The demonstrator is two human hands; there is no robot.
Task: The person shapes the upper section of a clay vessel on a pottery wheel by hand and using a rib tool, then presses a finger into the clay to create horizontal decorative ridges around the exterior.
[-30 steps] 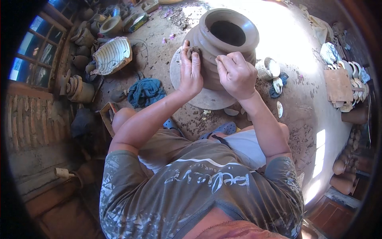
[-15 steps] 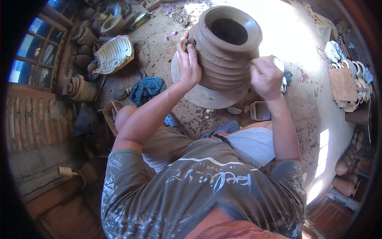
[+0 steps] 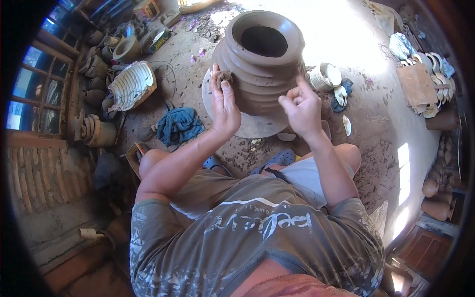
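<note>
A big ridged clay pot (image 3: 262, 81) with a wide, dark mouth stands upright on a pale round disc (image 3: 255, 129). At its left side is my left hand (image 3: 225, 109), fingers pointing away from me, with a small lump of clay (image 3: 225, 77) held between thumb and fingers. That hand touches or nearly touches the wall. My right hand (image 3: 304, 111) is by the pot's right side, index finger stretched out toward the wall and the other fingers curled. Nothing shows in it. Whether the fingertip touches the pot, I cannot tell.
A blue-green cloth (image 3: 179, 124) lies on the floor at left, near a ribbed white half-shell form (image 3: 132, 85). To the right of the pot stands a pale bucket (image 3: 325, 75). Several pots (image 3: 435, 198) line the right wall. My feet in blue clogs (image 3: 284, 158) flank the disc.
My right hand has gone from a blurred, closed shape beside the pot to a pointing index finger. The view has shifted a little, and the bucket now shows. My left hand still holds the clay lump.
</note>
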